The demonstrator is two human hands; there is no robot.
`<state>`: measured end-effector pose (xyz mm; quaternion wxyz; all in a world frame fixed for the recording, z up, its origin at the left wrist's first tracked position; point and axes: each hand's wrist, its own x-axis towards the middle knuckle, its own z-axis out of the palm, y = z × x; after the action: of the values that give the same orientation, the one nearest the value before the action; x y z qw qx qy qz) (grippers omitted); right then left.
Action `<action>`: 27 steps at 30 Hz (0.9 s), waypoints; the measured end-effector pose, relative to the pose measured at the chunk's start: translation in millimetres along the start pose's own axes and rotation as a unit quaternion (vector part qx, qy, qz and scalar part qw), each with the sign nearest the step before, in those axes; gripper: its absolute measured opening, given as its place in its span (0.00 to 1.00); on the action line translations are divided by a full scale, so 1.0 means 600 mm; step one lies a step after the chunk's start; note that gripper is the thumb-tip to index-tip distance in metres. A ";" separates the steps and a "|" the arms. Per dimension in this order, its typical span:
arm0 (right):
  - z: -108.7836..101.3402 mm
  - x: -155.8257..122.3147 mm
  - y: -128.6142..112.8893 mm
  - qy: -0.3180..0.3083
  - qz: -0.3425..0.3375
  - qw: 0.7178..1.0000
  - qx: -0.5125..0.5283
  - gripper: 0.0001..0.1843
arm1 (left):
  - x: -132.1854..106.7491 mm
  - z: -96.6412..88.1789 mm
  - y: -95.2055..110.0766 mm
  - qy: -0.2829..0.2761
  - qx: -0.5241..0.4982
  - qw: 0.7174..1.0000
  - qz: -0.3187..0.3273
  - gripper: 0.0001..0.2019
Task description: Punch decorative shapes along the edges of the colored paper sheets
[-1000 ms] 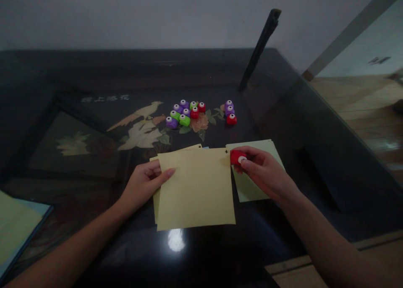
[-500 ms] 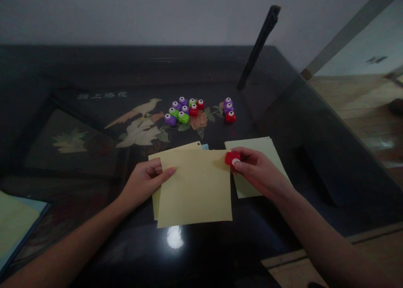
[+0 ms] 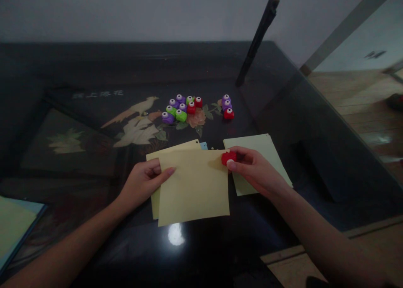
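My left hand [image 3: 145,181] pinches the left edge of a pale yellow paper sheet [image 3: 194,187] between thumb and fingers. At the sheet's upper right corner, my right hand [image 3: 256,166] grips a small red craft punch [image 3: 227,157], its thumb on the white button. The corner meets the punch; whether it is inside the slot is hard to see. Beneath the held sheet lies another yellow sheet [image 3: 192,145] with a tiny star-shaped hole near its corner. Behind my right hand rests a pale green paper stack [image 3: 270,162], also with a small corner hole.
Several purple, green and red punches [image 3: 181,115] are grouped on the dark glossy table [image 3: 208,254]. Three more punches [image 3: 228,114] form a short row to their right. A black post [image 3: 256,44] rises at the back. Other paper [image 3: 15,225] lies at far left.
The view has shifted slightly. My right hand and the red punch have moved a little left along with the sheet's corner. My left hand keeps its hold on the sheet.
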<state>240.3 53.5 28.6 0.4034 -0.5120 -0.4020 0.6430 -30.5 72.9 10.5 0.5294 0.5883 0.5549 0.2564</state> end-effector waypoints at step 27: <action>-0.001 0.001 0.004 0.013 -0.017 1.000 -0.006 0.12 | -0.002 -0.002 -0.005 0.013 0.020 0.998 0.056 0.11</action>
<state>240.5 53.4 26.1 0.4162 -0.5159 -0.4089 0.6272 -33.1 71.3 8.3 0.4951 0.6254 0.5331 0.2821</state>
